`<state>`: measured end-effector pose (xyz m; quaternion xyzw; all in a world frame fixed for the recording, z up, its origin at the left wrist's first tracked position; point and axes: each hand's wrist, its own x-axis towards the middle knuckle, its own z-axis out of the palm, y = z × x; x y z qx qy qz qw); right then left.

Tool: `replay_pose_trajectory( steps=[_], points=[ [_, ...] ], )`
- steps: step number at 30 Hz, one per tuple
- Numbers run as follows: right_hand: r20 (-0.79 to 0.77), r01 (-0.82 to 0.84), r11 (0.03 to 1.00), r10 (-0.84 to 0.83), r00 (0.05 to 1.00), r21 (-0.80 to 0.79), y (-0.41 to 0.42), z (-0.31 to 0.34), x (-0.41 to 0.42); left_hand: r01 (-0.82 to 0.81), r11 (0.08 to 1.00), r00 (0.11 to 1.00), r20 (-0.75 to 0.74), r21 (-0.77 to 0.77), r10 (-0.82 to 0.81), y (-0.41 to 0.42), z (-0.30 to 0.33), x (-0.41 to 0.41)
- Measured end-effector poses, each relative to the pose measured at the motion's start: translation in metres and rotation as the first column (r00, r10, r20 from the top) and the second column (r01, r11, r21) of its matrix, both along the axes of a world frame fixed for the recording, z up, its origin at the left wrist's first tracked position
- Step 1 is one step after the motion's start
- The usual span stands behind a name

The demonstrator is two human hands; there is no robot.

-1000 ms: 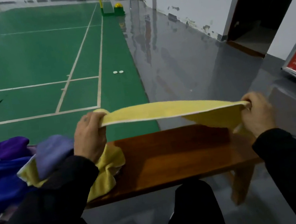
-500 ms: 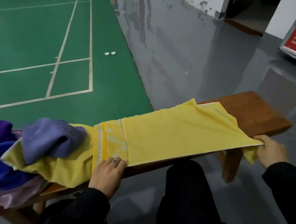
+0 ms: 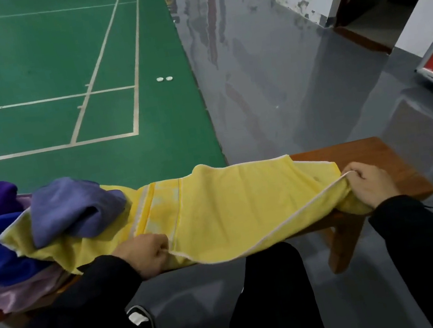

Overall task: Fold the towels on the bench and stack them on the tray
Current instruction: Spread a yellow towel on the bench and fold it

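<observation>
L hand (image 3: 146, 253) pinching towel (image 3: 234, 212) | R hand (image 3: 372, 184) pinching too

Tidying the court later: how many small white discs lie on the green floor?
2: two small white discs lie side by side near the green floor's right edge.

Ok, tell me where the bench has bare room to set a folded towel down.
Bare wood shows only at the bench's right end, beyond the right hand. The yellow towel covers the middle; the purple and blue pile crowds the left end.
</observation>
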<state>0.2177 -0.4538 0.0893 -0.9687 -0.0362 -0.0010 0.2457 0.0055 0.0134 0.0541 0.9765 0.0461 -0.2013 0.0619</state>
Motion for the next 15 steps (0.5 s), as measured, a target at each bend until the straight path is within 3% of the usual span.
replay_pose_trajectory(
  steps=[2, 4, 7, 11, 13, 15],
  points=[
    [-0.012, 0.018, 1.000, -0.018, 1.000, -0.001, 0.010, -0.002, 0.005, 0.040, 0.999, 0.994, -0.103, 0.012, -0.039, -0.013, 0.000, 0.002],
    [-0.054, 0.093, 0.996, -0.093, 0.994, -0.002, 0.019, 0.000, 0.000, 0.046, 0.991, 0.995, -0.084, -0.124, -0.057, -0.029, 0.005, 0.017],
    [-0.085, 0.274, 0.942, -0.262, 0.961, 0.195, 0.041, -0.015, -0.033, 0.041, 0.955, 0.999, 0.015, -0.294, -0.038, -0.056, 0.004, 0.062],
    [0.037, 0.234, 0.908, -0.263, 0.964, 0.348, 0.090, -0.051, -0.105, 0.082, 0.959, 0.986, 0.164, -0.270, -0.038, -0.091, -0.012, 0.140],
    [-0.051, 0.256, 0.889, -0.257, 0.965, 0.379, 0.113, -0.079, -0.119, 0.095, 0.967, 0.979, 0.197, -0.238, -0.048, -0.104, -0.026, 0.170],
    [-0.286, 0.346, 0.818, -0.232, 0.930, 0.459, 0.133, -0.096, -0.123, 0.074, 0.973, 0.982, 0.186, -0.218, -0.033, -0.115, -0.038, 0.189]
  ],
)
